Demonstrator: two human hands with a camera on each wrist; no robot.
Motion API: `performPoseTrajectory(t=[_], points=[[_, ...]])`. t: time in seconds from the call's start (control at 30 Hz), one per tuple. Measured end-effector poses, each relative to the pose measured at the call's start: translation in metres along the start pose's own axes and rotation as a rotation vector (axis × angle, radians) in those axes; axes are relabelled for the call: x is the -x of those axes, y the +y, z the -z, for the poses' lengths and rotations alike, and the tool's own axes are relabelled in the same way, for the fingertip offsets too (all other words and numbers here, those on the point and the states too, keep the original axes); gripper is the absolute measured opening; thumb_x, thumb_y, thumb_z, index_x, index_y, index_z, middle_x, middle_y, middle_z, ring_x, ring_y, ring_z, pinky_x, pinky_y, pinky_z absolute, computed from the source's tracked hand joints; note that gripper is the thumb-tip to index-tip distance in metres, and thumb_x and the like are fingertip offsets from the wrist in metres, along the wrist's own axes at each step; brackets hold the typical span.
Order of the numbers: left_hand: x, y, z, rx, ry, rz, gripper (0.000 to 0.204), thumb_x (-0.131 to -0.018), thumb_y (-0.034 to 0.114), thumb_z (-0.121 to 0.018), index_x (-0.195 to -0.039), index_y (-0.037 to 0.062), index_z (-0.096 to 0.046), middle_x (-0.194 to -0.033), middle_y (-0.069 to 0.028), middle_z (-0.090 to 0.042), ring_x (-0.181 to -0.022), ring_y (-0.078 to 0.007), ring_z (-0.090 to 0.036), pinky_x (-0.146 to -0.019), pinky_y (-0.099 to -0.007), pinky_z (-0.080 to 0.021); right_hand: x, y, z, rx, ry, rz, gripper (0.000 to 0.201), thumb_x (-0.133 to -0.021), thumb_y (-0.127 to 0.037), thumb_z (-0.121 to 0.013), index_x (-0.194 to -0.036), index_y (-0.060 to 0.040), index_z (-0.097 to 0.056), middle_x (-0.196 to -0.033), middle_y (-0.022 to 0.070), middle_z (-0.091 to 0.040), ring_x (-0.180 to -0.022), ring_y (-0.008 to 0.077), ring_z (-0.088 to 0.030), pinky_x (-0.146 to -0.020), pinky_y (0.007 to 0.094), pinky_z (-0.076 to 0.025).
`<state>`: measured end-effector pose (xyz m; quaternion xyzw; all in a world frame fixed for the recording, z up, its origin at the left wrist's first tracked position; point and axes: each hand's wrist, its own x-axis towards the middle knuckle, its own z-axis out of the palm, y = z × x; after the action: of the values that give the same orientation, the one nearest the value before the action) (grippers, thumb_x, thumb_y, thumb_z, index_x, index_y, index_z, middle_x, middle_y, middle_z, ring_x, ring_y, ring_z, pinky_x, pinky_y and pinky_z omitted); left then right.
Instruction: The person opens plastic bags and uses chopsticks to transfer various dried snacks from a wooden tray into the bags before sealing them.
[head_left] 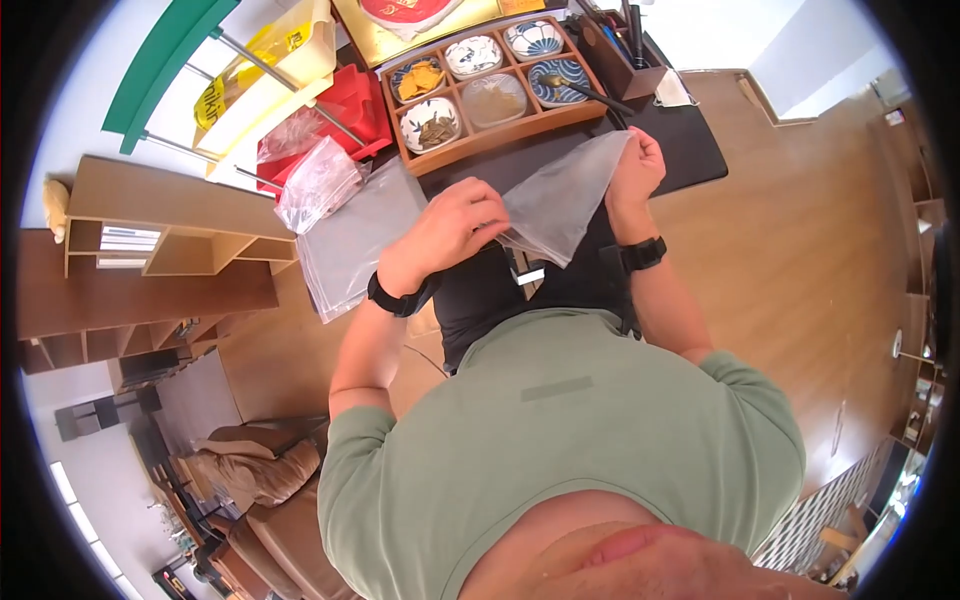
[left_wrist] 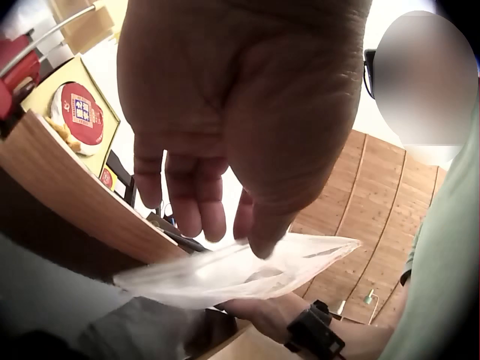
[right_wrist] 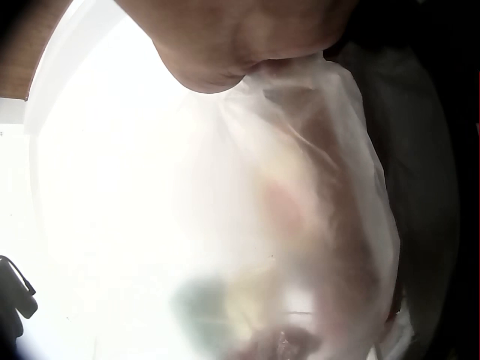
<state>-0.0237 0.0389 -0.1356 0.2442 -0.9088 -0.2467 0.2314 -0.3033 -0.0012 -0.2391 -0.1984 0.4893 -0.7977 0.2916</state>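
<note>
A clear plastic bag [head_left: 565, 200] is stretched between both hands in front of the torso. My right hand [head_left: 637, 168] grips one upper corner of it with curled fingers. In the right wrist view, the translucent bag [right_wrist: 225, 165] hangs below the right hand [right_wrist: 247, 34] and fills much of the picture. My left hand [head_left: 450, 225] pinches the opposite edge. The left wrist view shows the thumb and index finger of the left hand [left_wrist: 247, 112] meeting at the bag's edge [left_wrist: 217, 277], while the other fingers hang loosely.
A divided wooden tray [head_left: 520, 125] of small patterned bowls stands on the dark table [head_left: 690, 150]; a dark-handled spoon [head_left: 590, 93] lies in one. Flat plastic bags [head_left: 350, 240] lie to the left, beside a crumpled bag [head_left: 320, 185] and a red bin [head_left: 365, 110]. A pen holder [head_left: 625, 70] stands behind.
</note>
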Motion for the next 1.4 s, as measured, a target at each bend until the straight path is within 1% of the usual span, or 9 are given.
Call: performPoseTrajectory(t=[0.1,0.2,0.43,0.77,0.83,0.9,0.97,1.13,1.4], points=[[-0.005,-0.007,-0.001,-0.041,0.089,0.019,0.014,-0.087,0.003,-0.073,-0.098,0.0034,-0.065,-0.094,-0.0071,-0.066,-0.084,-0.0245,-0.066,-0.072,-0.0326,-0.054,-0.002,-0.002,0.006,-0.016,-0.025,-0.011,0.014,-0.098,-0.009,-0.063,-0.105,0.0028,-0.065,-0.078,0.0007,-0.066,-0.064,0.0039,-0.056,-0.056,0.02,-0.043],[-0.011,-0.004,0.011,0.508,0.249,0.373,0.003,-0.1,0.004,-0.062,-0.098,0.0018,-0.061,-0.085,-0.0014,-0.066,-0.07,-0.0061,-0.061,-0.063,-0.0213,-0.048,0.0,-0.014,0.012,0.011,-0.056,-0.052,0.014,-0.099,-0.01,-0.063,-0.105,0.002,-0.065,-0.081,0.0009,-0.067,-0.066,0.0034,-0.056,-0.058,0.0192,-0.043],[-0.036,-0.015,0.056,0.574,0.537,0.333,0.004,-0.1,0.004,-0.061,-0.103,0.0037,-0.058,-0.078,0.002,-0.062,-0.067,-0.0019,-0.053,-0.06,-0.0183,-0.04,0.007,-0.015,0.024,0.054,-0.147,-0.035,0.015,-0.1,-0.015,-0.064,-0.103,0.0001,-0.065,-0.082,-0.0013,-0.065,-0.068,0.0004,-0.054,-0.058,0.0175,-0.041],[-0.058,-0.001,0.1,0.291,0.244,0.495,0.013,-0.096,0.004,-0.059,-0.103,-0.0002,-0.069,-0.08,0.0058,-0.058,-0.072,-0.0022,-0.049,-0.064,-0.0202,-0.04,0.006,-0.037,0.041,0.404,-0.51,-0.213,0.012,-0.09,-0.012,-0.072,-0.09,-0.0015,-0.067,-0.062,-0.0025,-0.059,-0.05,0.0052,-0.05,-0.049,0.0222,-0.039],[-0.063,0.014,0.109,0.305,0.194,0.51,0.015,-0.093,0.003,-0.06,-0.104,-0.0003,-0.069,-0.082,0.0043,-0.059,-0.074,-0.0035,-0.051,-0.066,-0.021,-0.042,0.005,-0.046,0.039,0.679,-0.546,0.211,0.016,-0.084,-0.008,-0.074,-0.096,-0.0009,-0.066,-0.059,-0.0009,-0.055,-0.052,0.0079,-0.052,-0.051,0.0248,-0.041],[-0.069,0.02,0.112,0.124,0.056,0.217,0.015,-0.094,-0.002,-0.061,-0.107,0.001,-0.069,-0.09,0.0035,-0.062,-0.077,-0.0034,-0.052,-0.067,-0.021,-0.042,0.007,-0.069,0.027,0.664,-0.57,0.286,0.022,-0.081,-0.006,-0.074,-0.1,-0.0018,-0.066,-0.067,0.002,-0.059,-0.057,0.0098,-0.055,-0.053,0.0262,-0.042],[-0.074,0.024,0.112,0.203,0.0,0.274,0.017,-0.091,-0.003,-0.063,-0.106,0.0006,-0.068,-0.093,-0.001,-0.062,-0.08,-0.0083,-0.055,-0.07,-0.0247,-0.045,0.009,-0.097,0.01,0.649,-0.589,0.361,0.029,-0.077,-0.005,-0.075,-0.104,-0.0027,-0.065,-0.075,0.0049,-0.062,-0.062,0.0116,-0.058,-0.054,0.0276,-0.043],[-0.092,0.033,0.104,-0.015,-0.178,-0.09,0.022,-0.086,-0.005,-0.062,-0.106,0.0016,-0.068,-0.092,-0.0071,-0.061,-0.082,-0.0184,-0.058,-0.072,-0.0308,-0.046,0.013,-0.148,-0.04,0.584,-0.761,1.07,0.034,-0.073,-0.002,-0.073,-0.105,-0.0114,-0.067,-0.126,0.0122,-0.058,-0.11,0.0309,-0.058,-0.086,0.0378,-0.052],[-0.1,0.044,0.121,-0.122,-0.135,0.078,0.03,-0.08,-0.008,-0.056,-0.103,0.0009,-0.071,-0.089,-0.0067,-0.061,-0.076,-0.0152,-0.056,-0.067,-0.0292,-0.046,0.008,-0.162,-0.041,0.54,-1.018,0.998,0.019,-0.074,0.001,-0.071,-0.092,-0.005,-0.067,-0.123,0.0128,-0.061,-0.116,0.0348,-0.057,-0.094,0.041,-0.051]])
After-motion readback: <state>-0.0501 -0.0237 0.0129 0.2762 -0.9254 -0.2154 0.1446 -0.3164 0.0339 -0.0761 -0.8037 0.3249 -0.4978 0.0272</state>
